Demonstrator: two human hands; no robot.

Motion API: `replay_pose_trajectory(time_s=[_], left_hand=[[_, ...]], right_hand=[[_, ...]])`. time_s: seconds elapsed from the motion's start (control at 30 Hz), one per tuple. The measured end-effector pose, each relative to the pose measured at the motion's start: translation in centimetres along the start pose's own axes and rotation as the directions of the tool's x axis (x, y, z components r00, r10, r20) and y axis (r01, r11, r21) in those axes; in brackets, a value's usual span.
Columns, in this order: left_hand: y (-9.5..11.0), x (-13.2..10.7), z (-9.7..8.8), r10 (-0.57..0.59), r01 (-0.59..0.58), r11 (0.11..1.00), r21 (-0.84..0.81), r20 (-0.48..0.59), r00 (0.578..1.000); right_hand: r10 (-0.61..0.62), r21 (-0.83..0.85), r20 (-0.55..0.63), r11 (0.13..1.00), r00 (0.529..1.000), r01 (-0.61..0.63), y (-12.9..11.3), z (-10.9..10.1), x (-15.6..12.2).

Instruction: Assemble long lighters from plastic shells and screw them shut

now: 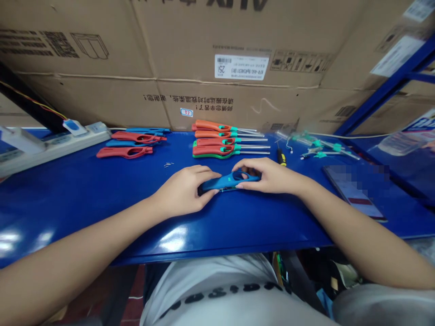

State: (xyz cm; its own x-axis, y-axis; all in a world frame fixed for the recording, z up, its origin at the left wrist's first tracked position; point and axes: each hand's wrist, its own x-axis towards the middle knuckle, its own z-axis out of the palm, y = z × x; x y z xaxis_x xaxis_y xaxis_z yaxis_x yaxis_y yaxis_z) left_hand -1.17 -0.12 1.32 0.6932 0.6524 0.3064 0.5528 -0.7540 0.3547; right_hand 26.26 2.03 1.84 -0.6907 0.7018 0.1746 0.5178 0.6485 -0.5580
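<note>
The left hand (181,191) is closed on one end of a blue lighter casing (222,182), and the right hand (273,175) grips its other end, at the looped opening; this casing is between the two, over the tabletop (102,190); several lighters (210,149) with metal tubes lie beyond it; red and blue casings (117,152) lie beyond the left hand; a screwdriver (281,157) is just beyond the right hand.

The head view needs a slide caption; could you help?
Left hand and right hand hold an elongated blue plastic casing at a glossy blue table.
</note>
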Motion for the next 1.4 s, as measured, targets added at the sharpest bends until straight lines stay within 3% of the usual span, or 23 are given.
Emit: replay_pose_trajectory(time_s=[0.23,1.1,1.4], left_hand=[[-0.1,0.0,-0.2,0.014,-0.020,0.993,0.120,0.051,0.999],[0.5,0.0,-0.8,-0.031,-0.016,0.950,0.311,0.145,0.989],[-0.7,0.2,0.0,-0.050,0.038,0.988,0.149,0.078,0.996]], right_hand=[[-0.111,-0.068,-0.028,0.992,0.993,0.109,0.2,0.9,0.4],[-0.132,-0.142,0.035,0.981,0.991,0.136,0.1,1.5,0.5],[-0.152,-0.305,0.055,0.938,0.987,0.162,-0.1,1.3,0.4]])
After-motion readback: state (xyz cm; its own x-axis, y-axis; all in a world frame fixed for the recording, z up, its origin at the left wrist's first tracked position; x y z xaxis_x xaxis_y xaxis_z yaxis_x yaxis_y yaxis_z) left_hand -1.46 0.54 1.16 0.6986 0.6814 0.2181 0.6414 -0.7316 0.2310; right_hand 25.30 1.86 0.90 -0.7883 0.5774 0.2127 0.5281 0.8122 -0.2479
